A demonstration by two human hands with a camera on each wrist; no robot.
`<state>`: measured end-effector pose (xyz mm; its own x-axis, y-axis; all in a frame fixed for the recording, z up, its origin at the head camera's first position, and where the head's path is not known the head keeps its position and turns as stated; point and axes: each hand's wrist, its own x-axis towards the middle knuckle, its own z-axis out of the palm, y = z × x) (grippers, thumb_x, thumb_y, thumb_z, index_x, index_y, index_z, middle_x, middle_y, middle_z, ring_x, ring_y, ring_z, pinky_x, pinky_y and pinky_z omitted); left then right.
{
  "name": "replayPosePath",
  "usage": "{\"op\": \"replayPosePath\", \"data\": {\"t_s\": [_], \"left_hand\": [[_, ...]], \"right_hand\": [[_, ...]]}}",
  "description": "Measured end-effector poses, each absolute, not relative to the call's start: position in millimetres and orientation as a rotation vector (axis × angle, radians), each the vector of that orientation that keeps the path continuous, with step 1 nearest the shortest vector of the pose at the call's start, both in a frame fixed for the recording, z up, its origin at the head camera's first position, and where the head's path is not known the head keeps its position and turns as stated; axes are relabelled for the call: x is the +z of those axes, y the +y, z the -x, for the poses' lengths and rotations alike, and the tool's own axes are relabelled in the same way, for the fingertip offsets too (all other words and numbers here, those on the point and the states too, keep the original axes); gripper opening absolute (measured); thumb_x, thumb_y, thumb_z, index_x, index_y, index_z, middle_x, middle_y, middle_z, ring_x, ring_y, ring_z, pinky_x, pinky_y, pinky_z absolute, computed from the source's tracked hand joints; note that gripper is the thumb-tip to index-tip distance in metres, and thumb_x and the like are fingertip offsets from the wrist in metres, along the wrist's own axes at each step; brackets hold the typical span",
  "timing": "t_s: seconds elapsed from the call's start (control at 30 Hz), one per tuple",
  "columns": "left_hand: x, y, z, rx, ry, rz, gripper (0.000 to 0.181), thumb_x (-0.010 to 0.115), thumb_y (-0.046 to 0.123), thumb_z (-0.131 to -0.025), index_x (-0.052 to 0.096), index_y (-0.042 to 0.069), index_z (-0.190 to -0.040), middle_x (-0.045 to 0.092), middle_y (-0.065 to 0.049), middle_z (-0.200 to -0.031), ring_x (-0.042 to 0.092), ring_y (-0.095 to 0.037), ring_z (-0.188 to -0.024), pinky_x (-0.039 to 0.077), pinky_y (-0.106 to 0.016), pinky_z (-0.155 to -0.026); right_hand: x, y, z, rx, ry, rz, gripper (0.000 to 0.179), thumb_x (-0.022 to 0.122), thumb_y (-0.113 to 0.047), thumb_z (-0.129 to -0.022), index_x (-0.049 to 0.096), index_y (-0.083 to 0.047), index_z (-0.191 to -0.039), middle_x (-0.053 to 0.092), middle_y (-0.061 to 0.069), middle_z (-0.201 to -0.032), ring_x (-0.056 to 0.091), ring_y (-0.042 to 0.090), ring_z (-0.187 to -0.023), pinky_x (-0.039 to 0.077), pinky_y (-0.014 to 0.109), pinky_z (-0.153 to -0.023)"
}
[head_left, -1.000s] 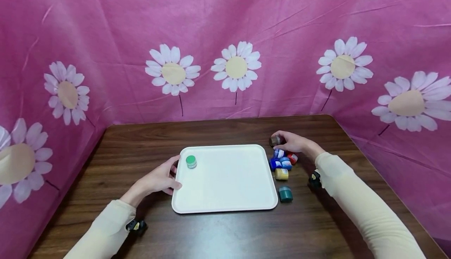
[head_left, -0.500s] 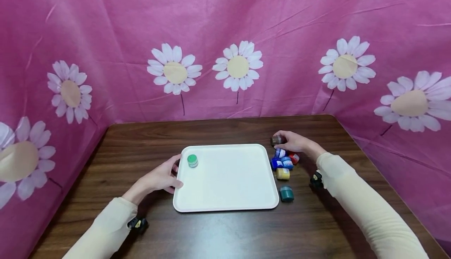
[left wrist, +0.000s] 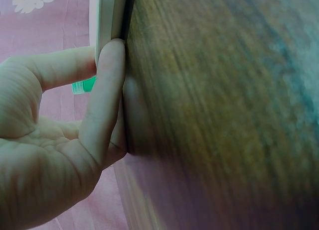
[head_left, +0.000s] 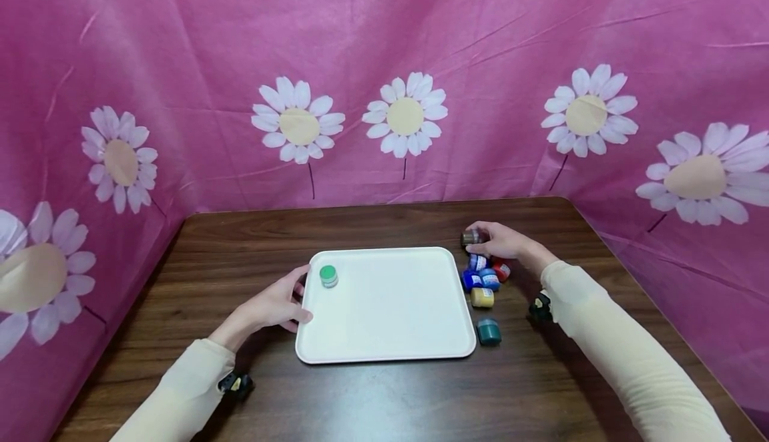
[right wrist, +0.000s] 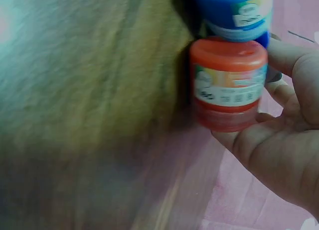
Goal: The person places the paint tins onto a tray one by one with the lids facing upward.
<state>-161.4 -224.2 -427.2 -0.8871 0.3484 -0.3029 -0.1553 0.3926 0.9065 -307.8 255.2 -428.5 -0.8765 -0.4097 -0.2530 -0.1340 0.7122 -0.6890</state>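
Observation:
A white tray (head_left: 390, 315) lies on the wooden table, and my left hand (head_left: 278, 303) grips its left edge, thumb over the rim and fingers along the outer side. Near the tray's upper left corner stands a small green-lidded paint jar (head_left: 328, 276). To the right of the tray, my right hand (head_left: 507, 242) holds a brown paint jar (head_left: 470, 238) between thumb and fingers at the far end of a cluster. Beneath that hand are a red paint jar (right wrist: 229, 85) and blue paint jars (head_left: 489, 278); the right wrist view mostly hides the brown one.
A yellow paint jar (head_left: 482, 297) lies by the tray's right side. Closer to me is a dark green paint jar (head_left: 489, 332). A pink flowered cloth (head_left: 480, 41) hangs behind the brown table (head_left: 384, 402) and along its sides.
Almost nothing differs. The right hand stays on the brown jar, with at most a slight shift, and the left hand keeps its place on the tray. The head view has shifted slightly.

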Motion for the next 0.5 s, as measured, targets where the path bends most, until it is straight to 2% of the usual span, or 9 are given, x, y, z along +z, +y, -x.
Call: {"op": "replayPosePath", "data": {"t_s": [0.2,0.5], "left_hand": [[-427.3,-223.8,162.0,1.494,2.218,-0.165,0.101,0.074,-0.011,-0.080,0.014,0.004,-0.160,0.038,-0.026,-0.114,0.065,-0.026,-0.081,0.062,-0.048,-0.062],[-427.5,-223.6,161.1,1.498,2.218,-0.168,0.101,0.074,-0.011,-0.080,0.014,0.004,-0.160,0.038,-0.026,-0.113,0.065,-0.026,-0.081,0.062,-0.048,-0.062]], "right_hand": [[-415.3,253.9,306.5,-1.173,2.470,0.378,0.056,0.070,-0.028,-0.098,0.047,-0.004,-0.144,0.059,0.018,-0.107,0.063,0.030,-0.086,0.057,0.038,-0.071],[-396.5,236.0,295.3,-1.291,2.411,0.468,0.061,0.072,-0.031,-0.096,0.046,-0.005,-0.145,0.056,0.019,-0.116,0.061,0.036,-0.093,0.059,0.043,-0.076]]}}
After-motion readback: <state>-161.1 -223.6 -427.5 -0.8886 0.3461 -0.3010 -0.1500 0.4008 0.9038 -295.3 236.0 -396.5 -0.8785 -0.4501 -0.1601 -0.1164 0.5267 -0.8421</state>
